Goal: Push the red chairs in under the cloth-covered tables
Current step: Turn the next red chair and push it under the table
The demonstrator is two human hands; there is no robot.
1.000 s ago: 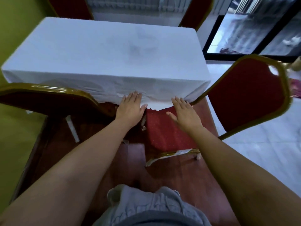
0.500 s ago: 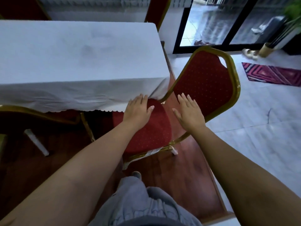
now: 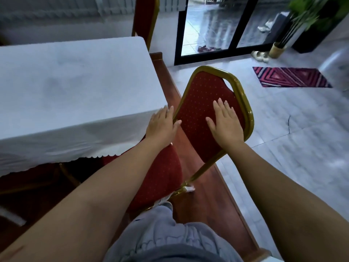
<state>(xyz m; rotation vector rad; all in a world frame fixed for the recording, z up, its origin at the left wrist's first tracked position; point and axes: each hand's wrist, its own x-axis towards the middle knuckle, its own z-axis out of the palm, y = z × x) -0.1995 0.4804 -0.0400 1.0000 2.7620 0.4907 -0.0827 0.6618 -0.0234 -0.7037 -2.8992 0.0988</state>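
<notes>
A red chair with a gold frame stands at the near right corner of the table with a white cloth. Its seat reaches partly under the cloth's scalloped hem. My right hand lies flat and open against the chair's red backrest. My left hand is open with fingers spread, at the backrest's left gold edge beside the table corner. Another red chair stands at the table's far right end.
The table stands on a raised wooden platform whose edge runs diagonally on the right, with grey tiled floor beyond. A patterned mat, a potted plant, shoes and a glass door lie further right. A dark chair frame shows under the cloth.
The view has swung right. Both hands moved from the seat near the cloth's hem up to the chair's backrest, the right hand now flat on the red padding.
</notes>
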